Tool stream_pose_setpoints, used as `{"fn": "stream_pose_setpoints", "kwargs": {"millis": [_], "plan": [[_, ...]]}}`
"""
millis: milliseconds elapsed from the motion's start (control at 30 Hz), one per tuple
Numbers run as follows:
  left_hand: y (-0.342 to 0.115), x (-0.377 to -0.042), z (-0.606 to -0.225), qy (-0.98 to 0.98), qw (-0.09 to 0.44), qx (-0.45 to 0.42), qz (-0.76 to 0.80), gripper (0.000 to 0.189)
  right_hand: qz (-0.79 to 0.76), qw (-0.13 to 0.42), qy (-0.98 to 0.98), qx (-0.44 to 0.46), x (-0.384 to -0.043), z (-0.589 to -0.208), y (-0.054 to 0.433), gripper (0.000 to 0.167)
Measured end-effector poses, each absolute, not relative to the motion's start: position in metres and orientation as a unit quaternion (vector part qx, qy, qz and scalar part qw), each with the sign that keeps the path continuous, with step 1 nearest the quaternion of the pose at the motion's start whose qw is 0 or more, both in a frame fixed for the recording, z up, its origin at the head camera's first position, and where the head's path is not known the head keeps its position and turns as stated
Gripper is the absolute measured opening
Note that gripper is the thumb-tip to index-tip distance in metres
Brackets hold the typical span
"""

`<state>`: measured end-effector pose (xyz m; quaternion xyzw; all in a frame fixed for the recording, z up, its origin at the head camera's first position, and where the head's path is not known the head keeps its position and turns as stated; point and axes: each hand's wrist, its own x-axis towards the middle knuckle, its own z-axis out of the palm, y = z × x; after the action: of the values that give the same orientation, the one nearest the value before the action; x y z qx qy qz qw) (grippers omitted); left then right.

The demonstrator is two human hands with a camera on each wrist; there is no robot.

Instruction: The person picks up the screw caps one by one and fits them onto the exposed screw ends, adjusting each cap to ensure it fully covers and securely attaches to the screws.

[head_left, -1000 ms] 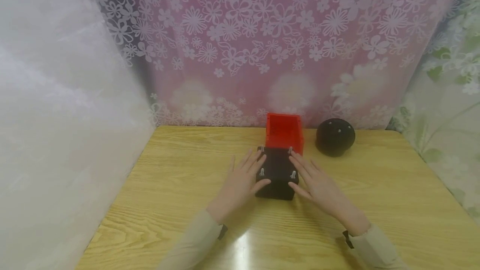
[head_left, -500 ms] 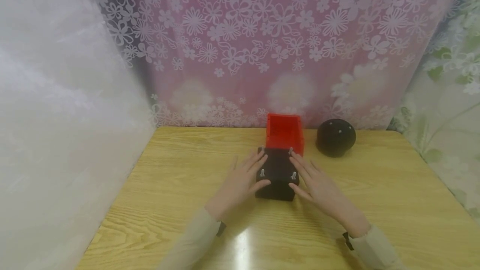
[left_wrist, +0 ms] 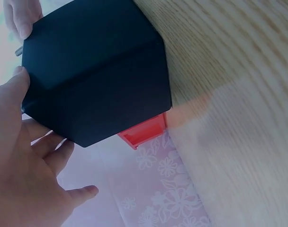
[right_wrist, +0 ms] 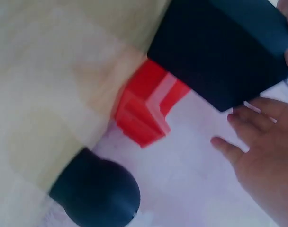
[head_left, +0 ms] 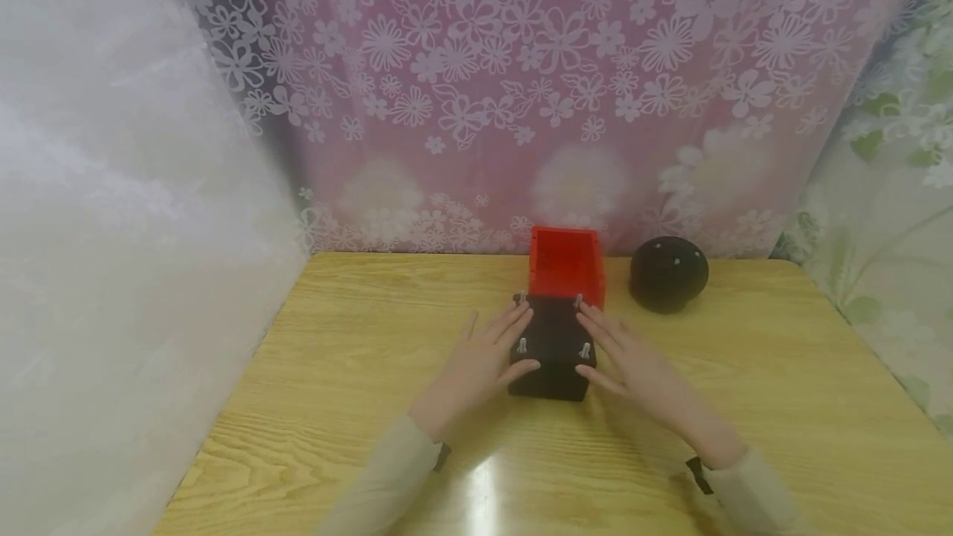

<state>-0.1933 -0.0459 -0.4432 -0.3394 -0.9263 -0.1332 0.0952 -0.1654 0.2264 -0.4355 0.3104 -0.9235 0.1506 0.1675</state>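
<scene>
A black box (head_left: pixel 553 336) stands upright on the table, with small silver pegs at the corners of its top. My left hand (head_left: pixel 476 362) lies along its left side, fingertips and thumb at the top edge by the pegs. On the other side my right hand (head_left: pixel 636 366) mirrors it, its fingers spread and fairly straight at the right edge. In the left wrist view the thumb (left_wrist: pixel 20 78) touches the box's edge (left_wrist: pixel 96 61). The right wrist view has the fingertips (right_wrist: pixel 236 113) right at the edge of the same box. Palms are apart from the box walls.
Right behind the black box is a red open bin (head_left: pixel 566 255). A round black object (head_left: pixel 668 274) with small silver pegs on top stands at the back right. A pink flowered curtain (head_left: pixel 476 106) hangs along the rear edge of the wooden table (head_left: pixel 357 321).
</scene>
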Motion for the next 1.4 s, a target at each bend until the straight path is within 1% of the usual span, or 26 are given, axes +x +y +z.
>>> {"fn": "stream_pose_setpoints", "kwargs": {"millis": [67, 133, 233, 300, 367, 433, 500, 567, 767, 933, 1067, 1167, 1400], "plan": [[-0.046, -0.194, -0.444, -0.927, 0.094, -0.339, -0.129, 0.076, 0.167, 0.157, -0.921, 0.315, -0.167, -0.429, 0.231, 0.074], [-0.046, -0.195, -0.445, -0.927, 0.093, -0.339, -0.128, 0.076, 0.181, 0.162, -0.913, 0.327, -0.171, -0.421, 0.236, 0.065], [-0.046, -0.196, -0.445, -0.927, 0.094, -0.339, -0.127, 0.076, 0.177, 0.207, -0.898, 0.346, -0.181, -0.405, 0.242, 0.049], [-0.046, -0.196, -0.444, -0.927, 0.096, -0.339, -0.128, 0.076, 0.165, 0.252, -0.886, 0.353, -0.19, -0.394, 0.244, 0.04], [-0.046, -0.196, -0.443, -0.927, 0.098, -0.339, -0.129, 0.076, 0.152, 0.286, -0.88, 0.349, -0.202, -0.384, 0.245, 0.036], [-0.047, -0.197, -0.443, -0.927, 0.098, -0.338, -0.128, 0.076, 0.154, 0.294, -0.879, 0.341, -0.216, -0.376, 0.244, 0.035], [-0.047, -0.198, -0.443, -0.928, 0.099, -0.338, -0.124, 0.077, 0.159, 0.283, -0.885, 0.333, -0.231, -0.371, 0.242, 0.038], [-0.047, -0.199, -0.444, -0.928, 0.099, -0.339, -0.121, 0.077, 0.157, 0.261, -0.895, 0.326, -0.249, -0.369, 0.24, 0.039], [-0.047, -0.2, -0.446, -0.929, 0.102, -0.338, -0.114, 0.077, 0.187, 0.172, -0.921, 0.294, -0.298, -0.371, 0.233, 0.033], [-0.047, -0.198, -0.447, -0.93, 0.103, -0.337, -0.108, 0.078, 0.197, 0.117, -0.935, 0.272, -0.332, -0.38, 0.225, 0.03], [-0.047, -0.196, -0.446, -0.93, 0.105, -0.337, -0.104, 0.077, 0.188, 0.086, -0.939, 0.274, -0.352, -0.391, 0.22, 0.026], [-0.048, -0.195, -0.444, -0.929, 0.105, -0.338, -0.105, 0.077, 0.181, 0.074, -0.941, 0.277, -0.363, -0.4, 0.217, 0.024], [-0.048, -0.195, -0.445, -0.927, 0.096, -0.342, -0.121, 0.077, 0.149, 0.055, -0.947, 0.278, -0.377, -0.413, 0.212, 0.021]]}}
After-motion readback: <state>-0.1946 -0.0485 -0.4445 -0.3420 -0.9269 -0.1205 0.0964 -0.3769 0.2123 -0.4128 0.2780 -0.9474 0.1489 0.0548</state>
